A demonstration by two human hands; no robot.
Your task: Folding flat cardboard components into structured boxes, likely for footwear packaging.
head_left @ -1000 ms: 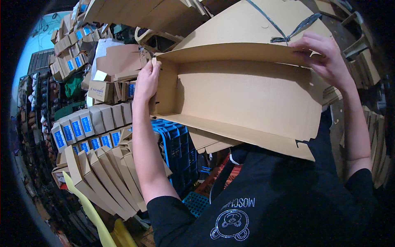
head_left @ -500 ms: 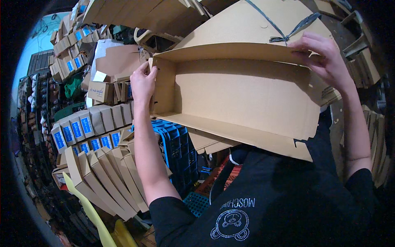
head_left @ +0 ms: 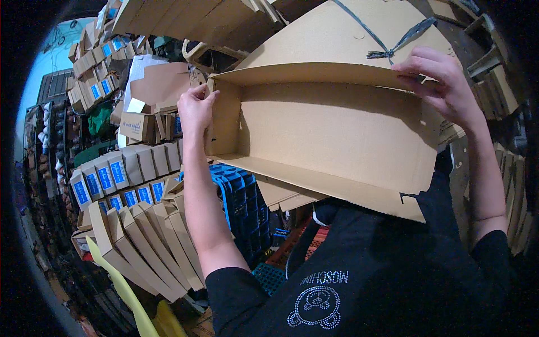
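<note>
A long, shallow cardboard box (head_left: 337, 135) lies in front of me, partly folded. Its left end and its two long sides stand up, while the right end is unfolded, with a slotted flap at the near right corner. My left hand (head_left: 196, 112) is closed at the box's left end wall, thumb and fingers pinched at its top corner. At the far right corner, my right hand (head_left: 441, 81) has its bent fingers on the far side wall. Behind the box are flat cardboard sheets (head_left: 314, 33) tied with a dark plastic strip (head_left: 382, 53).
Rows of narrow cardboard boxes (head_left: 140, 241) with blue labels stand at the left. A blue plastic crate (head_left: 241, 208) sits below the box's near left corner. More flat cardboard (head_left: 286, 194) pokes out under it. Metal framing (head_left: 483, 56) is at the far right.
The box's far wall has dipped slightly toward me. My left fingers have shifted a little at the end wall, and my right hand has moved slightly down and left.
</note>
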